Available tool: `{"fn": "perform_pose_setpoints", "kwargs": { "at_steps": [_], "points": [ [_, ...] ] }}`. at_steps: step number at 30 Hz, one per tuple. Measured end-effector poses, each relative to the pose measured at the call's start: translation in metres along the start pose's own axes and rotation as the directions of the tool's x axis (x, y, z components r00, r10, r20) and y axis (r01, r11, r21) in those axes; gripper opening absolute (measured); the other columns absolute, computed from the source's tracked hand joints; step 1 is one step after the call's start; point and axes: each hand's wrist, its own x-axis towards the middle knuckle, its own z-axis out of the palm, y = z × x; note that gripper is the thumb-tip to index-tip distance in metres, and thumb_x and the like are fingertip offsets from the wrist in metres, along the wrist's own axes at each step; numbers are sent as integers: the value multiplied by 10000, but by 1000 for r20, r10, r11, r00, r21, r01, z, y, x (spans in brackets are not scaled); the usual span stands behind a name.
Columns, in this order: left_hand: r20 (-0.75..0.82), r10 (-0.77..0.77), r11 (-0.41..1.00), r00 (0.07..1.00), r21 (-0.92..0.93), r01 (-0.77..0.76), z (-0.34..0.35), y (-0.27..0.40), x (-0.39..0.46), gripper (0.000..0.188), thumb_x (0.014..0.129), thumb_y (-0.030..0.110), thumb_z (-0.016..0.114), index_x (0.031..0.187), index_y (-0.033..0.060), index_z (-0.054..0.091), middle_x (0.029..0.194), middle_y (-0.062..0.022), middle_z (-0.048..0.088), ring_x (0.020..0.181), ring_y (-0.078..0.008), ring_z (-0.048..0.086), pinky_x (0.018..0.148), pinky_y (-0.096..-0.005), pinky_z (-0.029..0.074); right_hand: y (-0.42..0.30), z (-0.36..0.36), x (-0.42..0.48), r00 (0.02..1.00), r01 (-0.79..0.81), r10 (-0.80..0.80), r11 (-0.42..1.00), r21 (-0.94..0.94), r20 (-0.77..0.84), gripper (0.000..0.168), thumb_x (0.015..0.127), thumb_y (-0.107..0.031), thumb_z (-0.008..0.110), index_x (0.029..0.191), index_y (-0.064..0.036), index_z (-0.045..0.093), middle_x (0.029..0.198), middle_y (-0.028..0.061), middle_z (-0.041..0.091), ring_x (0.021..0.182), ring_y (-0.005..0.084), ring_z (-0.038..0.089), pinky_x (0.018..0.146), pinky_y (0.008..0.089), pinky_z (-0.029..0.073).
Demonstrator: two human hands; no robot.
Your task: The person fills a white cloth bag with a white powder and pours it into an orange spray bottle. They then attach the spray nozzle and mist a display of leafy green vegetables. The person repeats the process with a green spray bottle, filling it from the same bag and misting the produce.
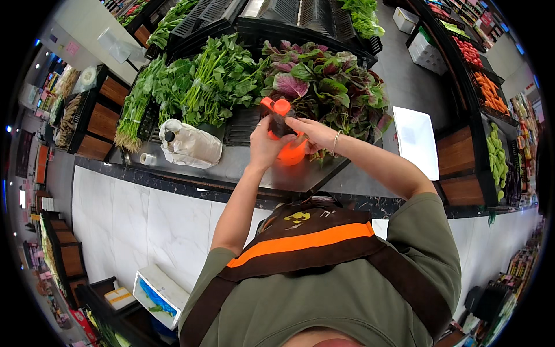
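Both my hands are on an orange spray bottle with a dark collar, held upright above the front edge of the metal counter. My left hand wraps the bottle's neck from the left, with a ring on one finger. My right hand, with a bangle at the wrist, has its fingers on the neck's right side. Red amaranth leaves lie just behind the bottle. Bunches of leafy greens lie to the left. A dark-capped container in a white plastic bag rests on the counter to the left.
A small roll of tape lies near the counter's left front edge. Black slatted racks stand behind the greens. A white tray is at the right, near wooden-sided vegetable stands. Behind me, at lower left, is a white foam box.
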Motion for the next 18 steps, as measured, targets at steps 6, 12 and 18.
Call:
{"fn": "perform_pose_setpoints", "kwargs": {
  "at_steps": [6,12,18],
  "points": [
    [-7,34,999,999,-1,-34,1,-5,3,593,599,186,855,1090,3,578,987,-121,653,892,-261,641,782,-354,498,-16,-22,-2,965,168,-240,870,-463,-101,862,746,-687,566,1232,24,526,1068,156,631,876,218,623,734,324,497],
    [-85,155,971,984,199,-136,4,12,7,553,583,218,862,1024,16,597,919,-112,656,830,-260,641,744,-353,504,-26,-17,19,761,455,-644,437,-776,83,640,655,-397,766,1146,-38,569,1007,146,602,916,286,594,796,368,490],
    [-68,39,999,997,31,-37,3,5,4,542,608,230,859,1024,-1,600,909,-132,665,813,-250,653,738,-345,509,-40,-4,21,782,350,-619,334,-875,77,527,620,-380,768,1023,-70,627,925,152,605,895,331,596,793,402,494]
  ]
}}
